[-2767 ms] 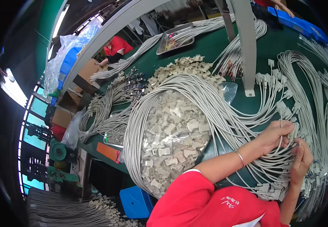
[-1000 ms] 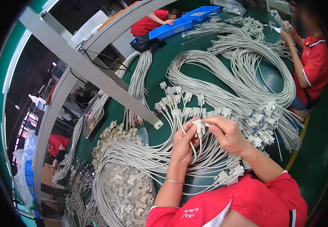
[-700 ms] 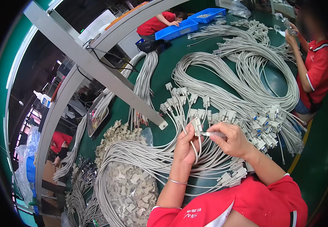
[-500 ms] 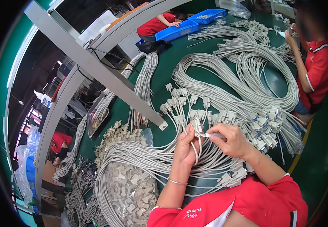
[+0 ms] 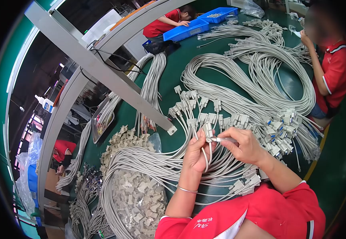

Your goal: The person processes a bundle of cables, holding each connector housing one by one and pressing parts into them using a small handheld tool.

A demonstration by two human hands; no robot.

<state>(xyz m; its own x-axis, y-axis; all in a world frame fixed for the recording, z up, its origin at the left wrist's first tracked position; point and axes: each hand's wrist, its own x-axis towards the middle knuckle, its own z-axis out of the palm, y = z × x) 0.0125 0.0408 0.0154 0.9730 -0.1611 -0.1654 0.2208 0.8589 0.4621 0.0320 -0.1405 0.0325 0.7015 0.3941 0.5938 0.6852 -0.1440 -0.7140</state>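
In the head view, my left hand (image 5: 197, 154) is closed around a grey D-sub cable connector (image 5: 208, 130), held upright with its cable hanging down past my palm. My right hand (image 5: 242, 146) pinches a slim tool (image 5: 219, 139) with a pale tip, which meets the connector's side near its cable end; its exact kind is too small to make out. Just behind my hands lie several finished-looking grey connectors (image 5: 189, 104) on cables. A thick bundle of grey cables (image 5: 141, 161) runs left beneath my wrists.
Connectors with blue faces (image 5: 278, 129) are heaped at right. Loose grey hoods (image 5: 139, 195) fill a clear bag at lower left. Coiled cables (image 5: 256, 79) cover the far table. A metal frame bar (image 5: 113, 75) crosses at left. Blue bins (image 5: 187, 31) and co-workers are beyond.
My hands, the connector and the tool have barely shifted. The co-worker at the back has a raised head, and the co-worker at right has moved slightly.
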